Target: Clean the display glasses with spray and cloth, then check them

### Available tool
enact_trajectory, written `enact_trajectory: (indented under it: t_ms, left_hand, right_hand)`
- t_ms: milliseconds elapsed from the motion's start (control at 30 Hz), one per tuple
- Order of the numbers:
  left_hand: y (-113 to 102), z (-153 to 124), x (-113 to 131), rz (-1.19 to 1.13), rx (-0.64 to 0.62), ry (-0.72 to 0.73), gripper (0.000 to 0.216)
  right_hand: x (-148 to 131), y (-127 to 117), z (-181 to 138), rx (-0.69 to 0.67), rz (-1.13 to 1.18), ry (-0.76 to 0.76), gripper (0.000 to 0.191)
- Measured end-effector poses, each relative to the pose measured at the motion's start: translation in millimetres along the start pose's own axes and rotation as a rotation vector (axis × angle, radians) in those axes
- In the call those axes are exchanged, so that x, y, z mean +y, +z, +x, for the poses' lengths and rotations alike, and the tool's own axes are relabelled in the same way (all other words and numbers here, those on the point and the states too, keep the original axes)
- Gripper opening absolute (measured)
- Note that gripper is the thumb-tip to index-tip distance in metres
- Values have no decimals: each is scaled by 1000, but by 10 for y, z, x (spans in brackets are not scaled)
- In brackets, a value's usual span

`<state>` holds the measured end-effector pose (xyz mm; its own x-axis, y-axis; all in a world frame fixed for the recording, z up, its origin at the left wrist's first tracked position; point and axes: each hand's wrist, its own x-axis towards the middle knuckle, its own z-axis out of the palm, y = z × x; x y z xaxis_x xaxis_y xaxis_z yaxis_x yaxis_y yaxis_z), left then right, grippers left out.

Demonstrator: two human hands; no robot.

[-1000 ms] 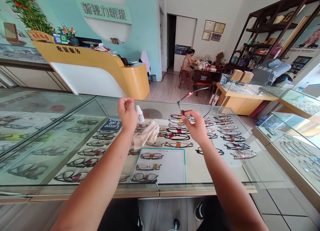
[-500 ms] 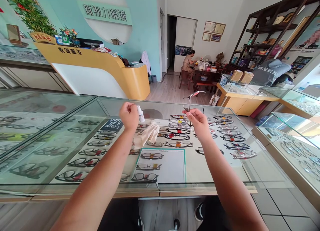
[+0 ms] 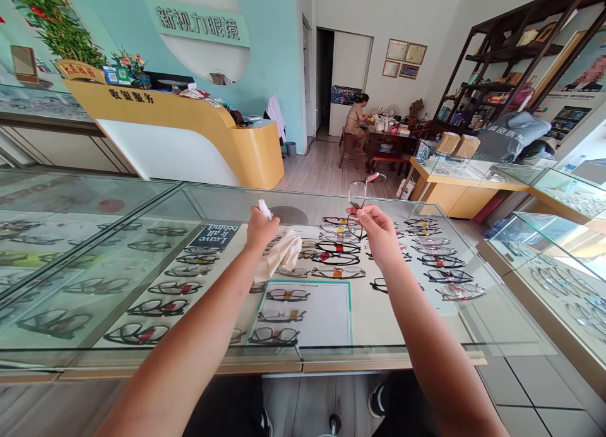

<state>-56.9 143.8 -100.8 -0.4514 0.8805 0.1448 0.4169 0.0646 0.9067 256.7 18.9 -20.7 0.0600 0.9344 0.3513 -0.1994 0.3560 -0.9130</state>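
Observation:
My left hand is closed around a small white bottle, whose upper end pokes out above my fingers. The bottle's lower part is hidden by the hand. Between finger and thumb, my right hand pinches a pair of eyeglasses by the rim, raised above the glass counter top. One lens faces up and a temple points away to the right. A crumpled cream cleaning cloth lies on the glass just right of my left wrist.
Beneath the glass of the display counter lie rows of eyeglass frames and a dark blue printed card. Another display case stands at the right. Beyond are a yellow reception desk and a seated person.
My left hand has moved right from beside the bottle and closed around it. The eyeglasses in my right hand have turned a little, showing more of one lens.

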Motion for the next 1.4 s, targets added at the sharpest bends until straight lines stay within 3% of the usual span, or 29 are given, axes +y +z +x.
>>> enact_trajectory:
  t_ms: [267, 467, 633, 767, 867, 967, 1033, 1233, 1400]
  left_hand:
    - [21, 14, -47, -52, -25, -59, 39]
    - [-2, -99, 200, -293, -104, 54, 31]
    - [-65, -430, 607, -543, -375, 100, 37]
    - [-186, -752, 888, -898, -859, 29, 65]
    - [-260, -912, 1007, -952, -984, 16, 72]
    - [-255, -980, 1049, -961, -988, 28, 71]
    - [-198, -989, 1036, -952, -926, 71, 66]
    - [-15, -972, 895, -645, -513, 278, 47]
    - [-38, -1007, 875, -336, -502, 422, 41]
  right_hand:
    - [-28, -5, -5, -16, 223, 81, 36]
    - [-76, 13, -15, -25, 332, 117, 33]
    - [-92, 36, -31, -27, 340, 131, 26]
    - [-103, 74, -47, -33, 339, 149, 23]
    - [-123, 115, -69, -44, 307, 161, 27]
    - [-119, 149, -101, -77, 268, 168, 31]
    - [-95, 167, -126, -96, 227, 173, 31]
    - [-10, 269, -203, -215, 123, 190, 30]
    - [-4, 341, -241, -225, 79, 221, 38]
